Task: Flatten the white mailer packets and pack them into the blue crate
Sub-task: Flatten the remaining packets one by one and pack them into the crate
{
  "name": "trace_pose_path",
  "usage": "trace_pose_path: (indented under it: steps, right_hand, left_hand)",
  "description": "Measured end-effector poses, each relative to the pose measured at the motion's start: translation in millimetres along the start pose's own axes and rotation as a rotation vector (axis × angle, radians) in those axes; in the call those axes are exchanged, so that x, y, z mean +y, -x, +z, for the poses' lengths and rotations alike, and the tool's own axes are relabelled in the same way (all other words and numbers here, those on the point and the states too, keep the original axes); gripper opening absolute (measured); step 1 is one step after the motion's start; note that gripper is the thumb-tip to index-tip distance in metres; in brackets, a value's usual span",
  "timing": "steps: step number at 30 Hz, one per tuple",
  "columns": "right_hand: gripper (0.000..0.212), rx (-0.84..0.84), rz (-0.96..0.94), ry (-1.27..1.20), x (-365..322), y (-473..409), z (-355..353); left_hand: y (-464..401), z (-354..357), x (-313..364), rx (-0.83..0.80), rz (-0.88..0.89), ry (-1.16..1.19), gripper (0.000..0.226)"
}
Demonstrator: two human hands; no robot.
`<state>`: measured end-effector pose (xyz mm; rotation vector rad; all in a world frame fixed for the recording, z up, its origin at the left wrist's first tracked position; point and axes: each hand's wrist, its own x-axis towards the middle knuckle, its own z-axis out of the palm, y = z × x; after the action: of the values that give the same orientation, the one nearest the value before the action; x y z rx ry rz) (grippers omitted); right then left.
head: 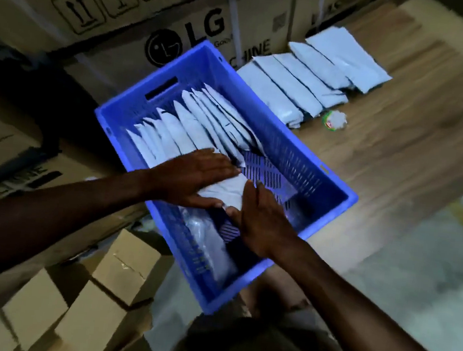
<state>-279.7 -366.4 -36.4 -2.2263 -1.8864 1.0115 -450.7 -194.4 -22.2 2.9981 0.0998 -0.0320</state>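
The blue crate stands at the middle of the view on a wooden surface. Several white mailer packets stand on edge in a row along its far left side. One white packet lies between my hands inside the crate. My left hand presses flat on top of it with straight fingers. My right hand touches its right edge, fingers straight and thumb at the packet's near corner. Another packet lies lower in the crate's near end.
A row of several white packets lies on the wooden tabletop to the right of the crate, with a small crumpled wrapper next to them. Large cardboard cartons stand behind. Small cardboard boxes are stacked at lower left.
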Motion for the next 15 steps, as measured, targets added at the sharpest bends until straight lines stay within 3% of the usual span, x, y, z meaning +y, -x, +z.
trace_pose_path:
  steps: [9, 15]
  right_hand:
    - [0.080, -0.280, 0.341, -0.068, -37, -7, 28]
    - [0.078, -0.269, 0.473, -0.158, -47, -18, 49]
  left_hand:
    - [-17, 32, -17, -0.233, 0.223, 0.132, 0.065]
    - [-14, 53, -21, -0.333, 0.262, 0.196, 0.067]
